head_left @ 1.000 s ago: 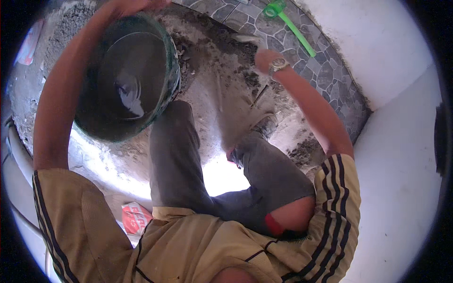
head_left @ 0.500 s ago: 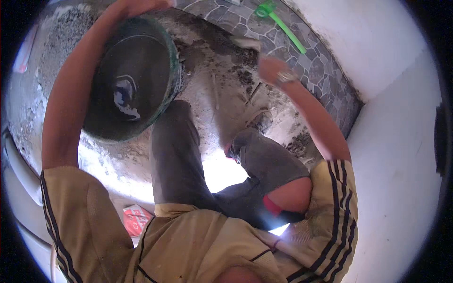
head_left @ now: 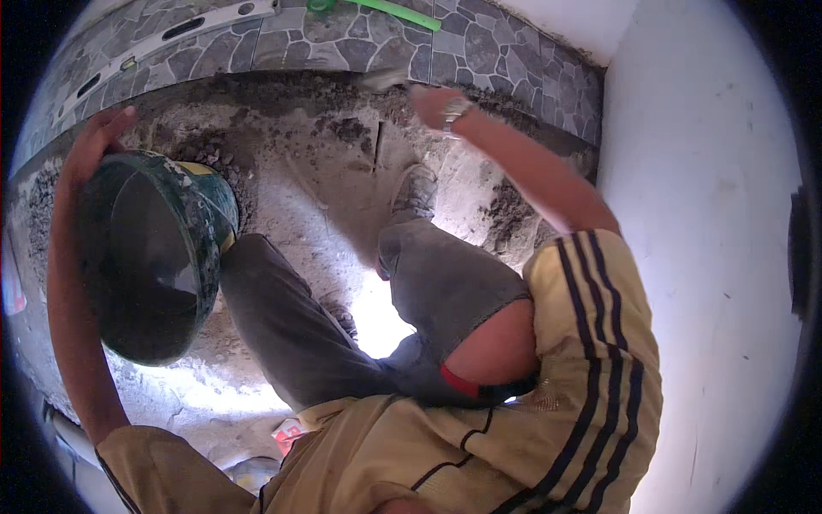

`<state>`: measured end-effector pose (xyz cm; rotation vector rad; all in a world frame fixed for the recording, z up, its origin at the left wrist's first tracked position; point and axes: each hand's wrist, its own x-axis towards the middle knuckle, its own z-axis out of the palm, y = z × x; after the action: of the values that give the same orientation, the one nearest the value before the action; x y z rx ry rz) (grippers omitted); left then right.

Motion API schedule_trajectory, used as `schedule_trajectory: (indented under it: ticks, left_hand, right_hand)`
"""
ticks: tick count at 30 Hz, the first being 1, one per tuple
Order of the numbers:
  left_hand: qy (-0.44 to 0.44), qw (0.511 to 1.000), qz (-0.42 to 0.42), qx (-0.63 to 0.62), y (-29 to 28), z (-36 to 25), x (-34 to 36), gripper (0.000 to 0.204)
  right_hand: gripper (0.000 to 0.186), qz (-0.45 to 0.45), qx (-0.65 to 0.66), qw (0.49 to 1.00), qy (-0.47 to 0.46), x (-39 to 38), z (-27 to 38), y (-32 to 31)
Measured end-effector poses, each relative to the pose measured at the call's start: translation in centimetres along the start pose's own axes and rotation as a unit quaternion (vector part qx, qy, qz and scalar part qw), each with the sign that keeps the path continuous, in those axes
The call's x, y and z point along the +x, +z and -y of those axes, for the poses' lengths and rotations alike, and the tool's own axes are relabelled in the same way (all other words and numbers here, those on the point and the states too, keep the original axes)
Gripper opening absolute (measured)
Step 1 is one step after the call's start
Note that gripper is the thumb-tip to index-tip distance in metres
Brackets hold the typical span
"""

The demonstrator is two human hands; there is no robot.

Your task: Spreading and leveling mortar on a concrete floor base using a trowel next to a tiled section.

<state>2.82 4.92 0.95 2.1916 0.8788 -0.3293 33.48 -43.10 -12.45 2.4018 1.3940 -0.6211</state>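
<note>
My right hand (head_left: 437,109), with a metal-banded watch on its wrist, is closed around a trowel (head_left: 384,80). The trowel's blade is smeared by motion and lies along the near edge of the stone-patterned tiles (head_left: 295,51). On the left stands a dark green bucket (head_left: 210,257), its mouth facing me, with grey, wet-looking contents (head_left: 150,248). My left arm reaches along the bucket's left side. At the far rim my left hand (head_left: 98,141) has its fingers stretched out, and nothing shows in them.
A long spirit level (head_left: 163,44) lies on the tiles at far left. A green-handled tool (head_left: 394,13) rests farther back. Rough, sandy ground (head_left: 291,163) lies before my knees. A white wall (head_left: 702,214) rises at right, and a red-and-white packet (head_left: 289,435) is beside my hip.
The view has shifted, bringing the spirit level and the bucket's outer side into sight. The bucket now appears farther left. My right hand still holds the trowel, seen farther left and higher.
</note>
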Motion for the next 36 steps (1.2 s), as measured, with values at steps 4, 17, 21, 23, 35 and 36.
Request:
schedule_trajectory:
  ticks: [4, 17, 21, 23, 35, 36]
  left_hand:
    - [-0.032, 0.997, -0.036, -0.059, 1.1, 0.1, -1.2, 0.064]
    - [-0.009, 0.998, -0.025, -0.055, 1.7, -3.4, -3.8, 0.05]
    - [0.04, 0.997, -0.048, 0.036, 0.6, -0.7, -2.6, 0.049]
    - [-0.025, 0.997, -0.066, 0.041, 0.3, 1.1, -1.5, 0.05]
    - [-0.05, 0.998, -0.023, 0.003, 1.2, -2.5, -1.2, 0.052]
    - [-0.068, 0.997, -0.02, 0.014, 1.0, -2.3, -1.9, 0.051]
  right_hand:
    - [0.022, 0.076, -0.069, 0.994, 0.038, -6.6, -6.8, 0.6]
    - [0.022, -0.005, -0.054, 0.997, 0.062, -8.0, -5.7, -0.3]
    - [0.027, 0.087, 0.007, 0.989, 0.117, -8.8, -11.3, 2.6]
    - [0.035, 0.044, 0.006, 0.992, 0.117, -11.6, -14.4, 3.1]
    - [0.035, -0.08, -0.039, 0.996, 0.007, -6.6, -4.0, -1.0]
    - [0.034, -0.14, -0.029, 0.987, -0.079, -3.0, -2.7, 1.4]
